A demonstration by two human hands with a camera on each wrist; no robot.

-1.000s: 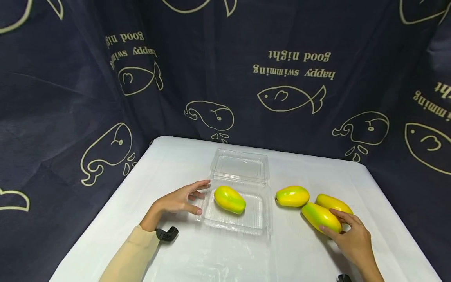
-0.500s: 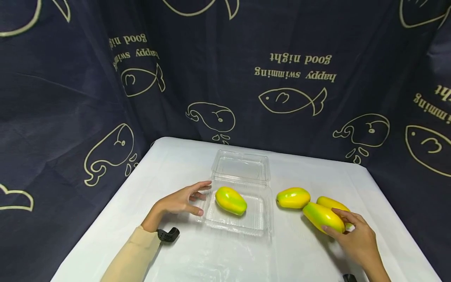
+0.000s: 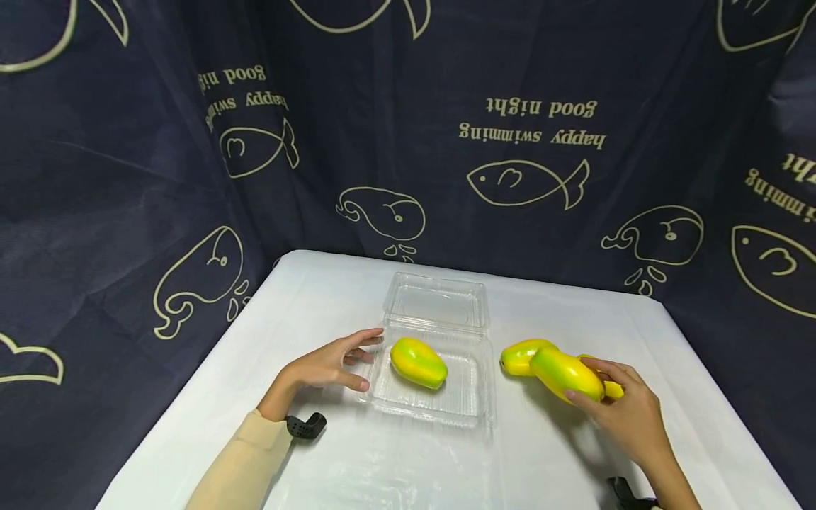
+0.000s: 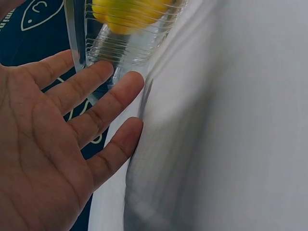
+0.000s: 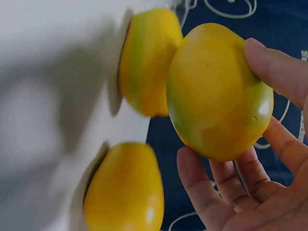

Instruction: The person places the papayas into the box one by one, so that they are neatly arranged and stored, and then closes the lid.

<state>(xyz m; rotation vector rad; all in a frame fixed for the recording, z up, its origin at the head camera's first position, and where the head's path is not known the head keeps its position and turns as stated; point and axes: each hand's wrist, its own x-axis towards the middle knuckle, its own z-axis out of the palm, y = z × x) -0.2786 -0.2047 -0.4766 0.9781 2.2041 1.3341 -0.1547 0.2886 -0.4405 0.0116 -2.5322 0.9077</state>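
Observation:
My right hand (image 3: 631,411) grips a yellow-green papaya (image 3: 566,374) between thumb and fingers, raised above the table. In the right wrist view this papaya (image 5: 216,96) shows a gap from the two others behind it. One of those papayas (image 3: 518,358) lies to the left; another (image 3: 613,389) is mostly hidden behind the held one and my fingers. A clear plastic clamshell box (image 3: 462,407) lies with its lid folded back, one papaya (image 3: 418,363) in its base. My left hand (image 3: 334,363) is at the box's left side, fingers spread; whether it touches the box is unclear.
The white-covered table (image 3: 382,467) ends at the back and sides against a dark blue curtain (image 3: 408,127) with fish and whale prints. The clear lid (image 3: 436,301) lies toward the back. Black wrist straps (image 3: 306,426) sit on both wrists.
My right hand has lifted the papaya off the table and carried it a little left, so it now overlaps the left papaya in the head view. My left hand stays in place.

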